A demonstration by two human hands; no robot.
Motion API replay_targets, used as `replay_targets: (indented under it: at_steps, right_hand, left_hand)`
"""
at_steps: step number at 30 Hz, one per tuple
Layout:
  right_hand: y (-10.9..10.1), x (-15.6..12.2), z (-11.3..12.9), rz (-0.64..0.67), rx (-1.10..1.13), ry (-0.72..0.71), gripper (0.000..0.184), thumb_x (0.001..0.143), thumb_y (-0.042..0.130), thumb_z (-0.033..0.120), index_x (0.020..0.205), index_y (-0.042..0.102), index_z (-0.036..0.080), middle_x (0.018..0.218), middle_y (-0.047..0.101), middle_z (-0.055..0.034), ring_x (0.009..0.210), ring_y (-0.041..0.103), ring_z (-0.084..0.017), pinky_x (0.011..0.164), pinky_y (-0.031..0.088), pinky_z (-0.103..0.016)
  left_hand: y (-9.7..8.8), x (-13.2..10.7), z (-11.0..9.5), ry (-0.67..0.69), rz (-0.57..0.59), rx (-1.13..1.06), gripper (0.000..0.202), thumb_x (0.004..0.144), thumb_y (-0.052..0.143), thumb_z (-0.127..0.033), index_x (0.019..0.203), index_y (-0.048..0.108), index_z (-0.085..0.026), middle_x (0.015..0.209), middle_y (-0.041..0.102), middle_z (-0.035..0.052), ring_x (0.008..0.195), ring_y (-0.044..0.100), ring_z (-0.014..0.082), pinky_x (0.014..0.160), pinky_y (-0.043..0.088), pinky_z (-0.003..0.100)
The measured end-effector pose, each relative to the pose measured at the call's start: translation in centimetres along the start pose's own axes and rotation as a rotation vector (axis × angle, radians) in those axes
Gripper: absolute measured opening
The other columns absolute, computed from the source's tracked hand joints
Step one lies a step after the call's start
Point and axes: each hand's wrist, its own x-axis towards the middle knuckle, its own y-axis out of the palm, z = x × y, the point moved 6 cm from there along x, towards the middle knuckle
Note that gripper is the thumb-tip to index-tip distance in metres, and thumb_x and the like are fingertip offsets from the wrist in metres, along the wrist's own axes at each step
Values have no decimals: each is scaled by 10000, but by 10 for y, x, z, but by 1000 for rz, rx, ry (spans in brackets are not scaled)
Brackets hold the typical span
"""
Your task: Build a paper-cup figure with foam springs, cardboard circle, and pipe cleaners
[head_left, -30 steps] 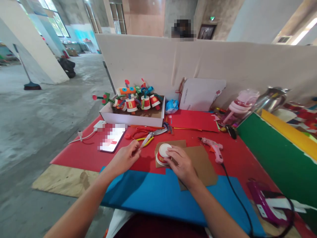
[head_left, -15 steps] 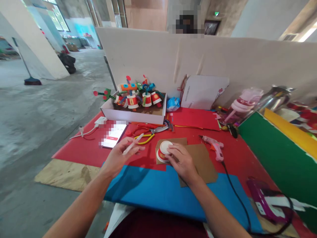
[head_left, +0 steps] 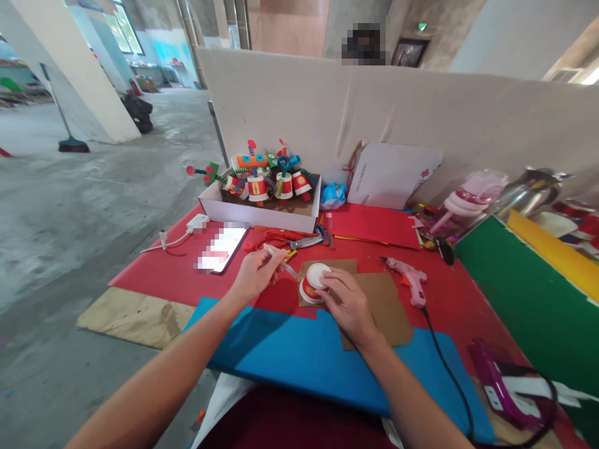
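Observation:
My left hand point(head_left: 259, 272) is closed around a slim white pen-like tool point(head_left: 291, 270), whose lower end points right toward a small red and white paper cup point(head_left: 309, 290). That cup stands upside down on a piece of brown cardboard point(head_left: 381, 305), its white base facing up. My right hand point(head_left: 347, 299) grips the cup from the right, fingers against its side and base. Just beyond my left hand lie yellow-handled pliers point(head_left: 291, 255), partly hidden by the fingers, and scissors point(head_left: 306, 242).
A white box point(head_left: 257, 215) of cup figures with coiled paper limbs stands at the back. A phone point(head_left: 223, 249) lies left, a pink glue gun point(head_left: 409, 280) with its cord right. Green board point(head_left: 519, 305), pink bottle point(head_left: 468, 202) and purple device point(head_left: 503, 386) line the right side.
My left hand has moved right toward the cup and turned the white tool, so its end now points down at the cup. My right hand keeps its hold on the cup.

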Motion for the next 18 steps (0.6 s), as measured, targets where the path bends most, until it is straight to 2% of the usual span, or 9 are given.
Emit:
replay_targets:
  at_steps: [4, 7, 14, 18]
  right_hand:
    - [0, 0, 0, 0, 4, 4, 110, 862, 635, 204, 962, 675, 227, 1008, 700, -87, 1029, 656, -232, 888, 571, -402]
    - [0, -1, 0, 5, 5, 11, 125, 866, 630, 206, 978, 677, 236, 1013, 701, -84, 1028, 657, -231, 887, 571, -405]
    - [0, 0, 0, 12, 9, 12, 123, 865, 630, 199, 974, 677, 233, 1029, 698, -90, 1045, 649, -234, 895, 568, -405]
    - [0, -1, -1, 8, 16, 9, 130, 858, 638, 192, 976, 678, 227, 1035, 697, -95, 1044, 649, -234, 897, 567, -399]
  left_hand:
    - [10, 5, 10, -54, 46, -52, 502, 783, 552, -620, 757, 635, -126, 584, 636, 27, 471, 601, 135, 463, 503, 241]
    - [17, 7, 15, -42, 69, -26, 477, 808, 542, -589, 752, 643, -126, 607, 668, 43, 503, 637, 157, 500, 526, 257]
    - [25, 9, 13, 63, 90, 109, 442, 880, 485, -504, 689, 658, -144, 690, 720, 65, 544, 647, 136, 521, 511, 216]
    - [24, 9, 8, 71, 75, 155, 420, 883, 497, -457, 653, 663, -148, 650, 708, 55, 532, 640, 129, 527, 499, 211]
